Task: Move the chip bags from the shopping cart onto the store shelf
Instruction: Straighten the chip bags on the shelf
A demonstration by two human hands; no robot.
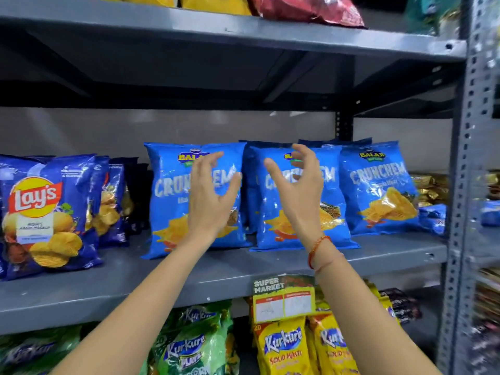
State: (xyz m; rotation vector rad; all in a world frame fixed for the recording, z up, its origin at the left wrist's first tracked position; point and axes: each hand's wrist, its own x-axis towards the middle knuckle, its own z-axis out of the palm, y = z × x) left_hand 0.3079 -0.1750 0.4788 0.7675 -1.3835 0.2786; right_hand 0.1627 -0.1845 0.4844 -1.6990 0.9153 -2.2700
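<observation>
Three blue Crunchem chip bags stand upright on the grey middle shelf (189,277): a left bag (173,190), a middle bag (332,201) and a right bag (378,185). More blue bags stand behind them. My left hand (211,196) is raised in front of the left bag, fingers spread, holding nothing. In front of the middle bag is my right hand (297,190), fingers curled apart and empty, a red thread around its wrist. Neither hand visibly touches a bag. The shopping cart is out of view.
Blue Lay's bags (43,212) fill the shelf's left end. Green (189,345) and yellow Kurkure bags (286,347) hang on the shelf below, behind a price tag (284,299). A perforated grey upright (468,185) bounds the right side. Yellow and red bags lie on the top shelf (216,28).
</observation>
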